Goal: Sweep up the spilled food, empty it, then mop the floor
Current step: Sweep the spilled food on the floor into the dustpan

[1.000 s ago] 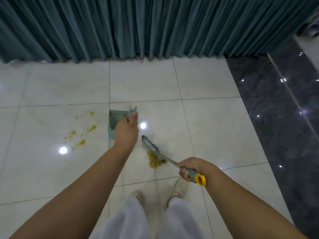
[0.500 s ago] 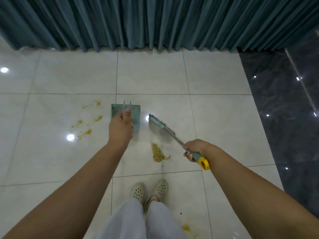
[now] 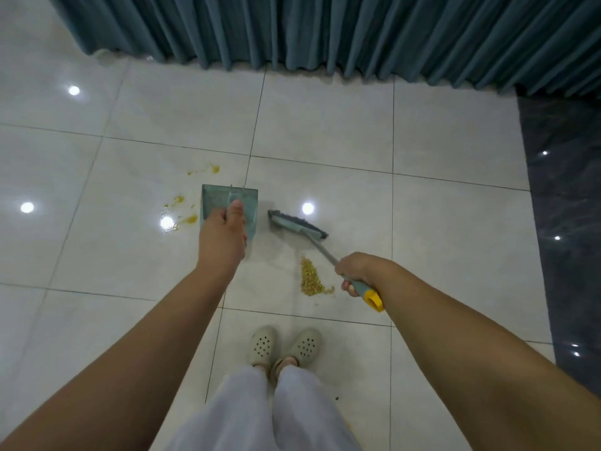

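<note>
My left hand (image 3: 222, 239) grips the handle of a teal dustpan (image 3: 218, 200), which hangs over the white tiles at the centre. My right hand (image 3: 356, 271) holds the grey and yellow handle of a small broom (image 3: 297, 224). The brush head is off to the right of the dustpan, apart from it. A small pile of yellowish food crumbs (image 3: 310, 278) lies on the floor between my right hand and the dustpan, below the brush. Yellow sauce stains (image 3: 183, 209) spot the tile left of the dustpan.
A teal curtain (image 3: 325, 30) hangs along the far side. Dark polished flooring (image 3: 566, 222) runs down the right. My feet in pale clogs (image 3: 283, 348) stand just behind the crumb pile. The white tiles (image 3: 439, 222) are glossy and reflect ceiling lights.
The broom head has lifted off the crumb pile and swung up and away to the right of the dustpan. The pile stays put. The view has shifted back, showing both feet.
</note>
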`<act>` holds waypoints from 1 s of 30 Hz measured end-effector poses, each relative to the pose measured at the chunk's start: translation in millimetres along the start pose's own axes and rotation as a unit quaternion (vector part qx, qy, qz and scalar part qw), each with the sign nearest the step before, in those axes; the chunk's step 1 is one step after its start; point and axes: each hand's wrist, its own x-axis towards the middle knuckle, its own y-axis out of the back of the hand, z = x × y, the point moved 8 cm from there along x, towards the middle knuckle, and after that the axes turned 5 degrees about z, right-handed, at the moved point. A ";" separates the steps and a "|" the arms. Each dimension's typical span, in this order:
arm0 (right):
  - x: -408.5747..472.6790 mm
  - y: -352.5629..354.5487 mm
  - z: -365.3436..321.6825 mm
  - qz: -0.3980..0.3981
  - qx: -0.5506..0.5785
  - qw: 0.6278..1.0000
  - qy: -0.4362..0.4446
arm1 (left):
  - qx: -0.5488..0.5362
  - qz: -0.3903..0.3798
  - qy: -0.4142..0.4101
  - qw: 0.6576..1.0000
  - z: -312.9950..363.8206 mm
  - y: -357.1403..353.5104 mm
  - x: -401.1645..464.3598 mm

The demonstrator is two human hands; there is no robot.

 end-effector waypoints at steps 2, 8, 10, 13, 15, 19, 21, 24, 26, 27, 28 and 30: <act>-4.5 -0.9 7.2 -0.005 -0.044 0.999 0.002 | 0.000 0.006 -0.001 1.000 -2.5 -0.5 -3.0; -16.5 -0.4 51.2 0.002 -0.116 0.993 -0.016 | -0.015 0.022 0.008 1.000 -8.1 -11.7 -14.5; -22.6 3.4 63.2 0.010 -0.144 0.989 -0.004 | -0.016 0.028 0.004 0.999 -4.5 -15.9 -16.8; -29.5 13.6 80.2 0.024 -0.170 0.985 -0.015 | -0.018 0.027 -0.005 0.999 1.3 -20.0 -20.3; -37.3 19.6 87.9 0.023 -0.169 0.985 -0.032 | -0.009 0.028 -0.014 0.999 5.8 -19.6 -22.0; -56.5 29.8 78.8 0.021 -0.183 0.983 0.003 | 0.000 0.008 -0.031 0.999 15.8 -21.7 -23.2; -61.8 36.8 73.1 0.024 -0.175 0.984 0.011 | -0.005 -0.009 -0.027 1.000 17.4 -22.6 -21.6; -61.6 35.8 71.4 0.028 -0.165 0.986 0.014 | -0.010 -0.044 -0.022 0.999 17.3 -22.1 -18.2; -55.0 24.6 73.9 0.035 -0.138 0.990 0.010 | -0.003 -0.070 -0.029 0.997 17.7 -19.1 -14.7; -51.1 16.4 76.5 0.038 -0.125 0.991 0.006 | -0.001 -0.082 -0.031 0.996 17.4 -16.8 -12.8; -48.4 7.0 79.6 0.040 -0.113 0.993 0.000 | -0.002 -0.094 -0.031 0.995 16.8 -13.5 -10.8; -46.2 -14.7 87.0 0.043 -0.096 0.994 -0.014 | -0.008 -0.115 -0.030 0.993 14.4 -4.7 -6.1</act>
